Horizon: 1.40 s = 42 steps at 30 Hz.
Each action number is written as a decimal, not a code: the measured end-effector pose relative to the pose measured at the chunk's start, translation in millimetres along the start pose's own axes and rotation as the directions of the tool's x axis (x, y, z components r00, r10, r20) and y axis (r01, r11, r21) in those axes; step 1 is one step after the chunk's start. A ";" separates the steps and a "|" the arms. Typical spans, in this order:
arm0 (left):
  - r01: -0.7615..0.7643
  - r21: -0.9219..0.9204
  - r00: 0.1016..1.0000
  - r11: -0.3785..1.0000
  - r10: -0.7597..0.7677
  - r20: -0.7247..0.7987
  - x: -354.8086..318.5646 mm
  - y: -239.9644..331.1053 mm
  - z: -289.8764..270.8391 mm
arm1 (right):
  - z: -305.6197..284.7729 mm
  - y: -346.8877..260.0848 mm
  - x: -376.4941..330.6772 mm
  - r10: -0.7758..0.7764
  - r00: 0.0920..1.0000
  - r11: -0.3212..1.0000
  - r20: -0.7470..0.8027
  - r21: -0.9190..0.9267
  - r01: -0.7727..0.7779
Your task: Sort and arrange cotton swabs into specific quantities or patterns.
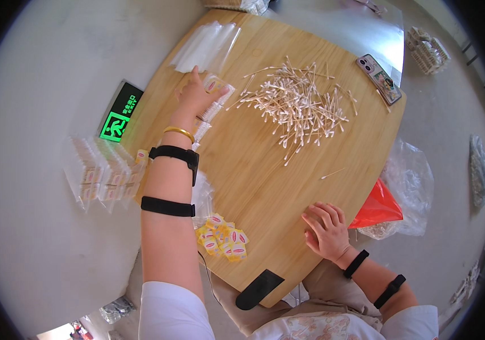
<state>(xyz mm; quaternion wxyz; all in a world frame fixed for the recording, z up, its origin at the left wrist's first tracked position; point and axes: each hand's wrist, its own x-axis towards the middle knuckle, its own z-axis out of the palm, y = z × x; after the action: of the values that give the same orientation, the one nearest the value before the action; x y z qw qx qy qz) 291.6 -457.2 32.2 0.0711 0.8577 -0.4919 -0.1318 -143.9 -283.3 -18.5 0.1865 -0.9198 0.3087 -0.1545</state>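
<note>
My left hand point(194, 96) reaches across the wooden table point(265, 187) to its far left part. Its fingers rest on a small clear packet with a yellow and red label point(218, 86), beside a stack of clear plastic bags point(205, 46). A gold bangle and two black bands sit on that forearm. My right hand point(326, 229) lies flat near the table's front right edge, fingers slightly curled, holding nothing. A large loose pile of cotton swabs point(296, 105) spreads over the middle of the table, between the two hands.
Several yellow and red labels point(222, 241) lie at the front left edge. Filled clear packets point(103, 173) lie on the floor to the left, near a green exit sign point(120, 112). A phone point(380, 78) rests at the far right corner. A red bag point(380, 205) and clear plastic point(412, 181) hang at the right.
</note>
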 end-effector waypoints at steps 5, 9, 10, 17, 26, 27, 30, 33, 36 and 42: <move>-0.079 -0.297 0.976 0.952 0.014 -0.217 -27.0 -33.5 -34.6 | -1.0 -2.9 1.1 -0.010 1.000 1.000 -0.020 0.019 0.011; -0.203 -0.566 0.954 0.799 0.031 -0.298 -115.7 -55.6 -78.7 | -2.7 -6.8 2.4 -0.024 0.999 0.999 -0.047 0.025 0.025; -0.220 -0.584 0.951 0.782 0.039 -0.307 -140.9 -56.7 -76.7 | -3.1 -4.0 -1.2 -0.026 0.998 0.999 -0.048 0.020 0.027; 0.020 -0.580 0.967 0.814 -0.163 -0.197 -331.4 -97.4 -31.2 | 1.0 -8.5 -2.1 -0.039 0.995 0.999 -0.097 0.007 0.040; -0.163 -0.160 0.968 0.974 0.127 -0.217 -310.3 -50.4 51.9 | 2.3 -7.0 -3.1 -0.041 0.991 0.999 -0.126 -0.002 0.041; -0.159 -0.156 0.968 0.975 0.123 -0.218 -296.5 -42.4 54.1 | 4.2 -8.2 -2.4 -0.040 0.991 0.999 -0.127 0.005 0.041; -0.084 0.070 0.976 0.994 0.096 -0.195 -250.8 -22.8 61.6 | 0.4 -8.1 -2.2 -0.046 0.990 0.999 -0.132 -0.005 0.046; -0.034 0.187 0.978 0.982 0.071 -0.197 -219.2 -17.2 62.7 | 2.0 -8.7 -3.3 -0.042 0.991 0.999 -0.127 -0.004 0.041; 0.040 0.316 0.981 0.948 0.022 -0.192 -197.1 -9.2 62.5 | 1.0 -6.4 -5.3 -0.034 0.993 0.999 -0.114 -0.008 0.034; 0.153 0.316 0.984 0.936 -0.115 -0.137 -172.1 -24.8 61.1 | 0.1 -9.4 -3.0 -0.031 0.995 1.000 -0.099 -0.006 0.030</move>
<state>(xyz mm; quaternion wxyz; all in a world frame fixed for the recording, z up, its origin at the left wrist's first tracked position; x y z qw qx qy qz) 211.2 -295.7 -5.5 -0.0520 0.8954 -0.4422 -0.0033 -141.3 -274.3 -15.0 0.1666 -0.9160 0.3038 -0.2022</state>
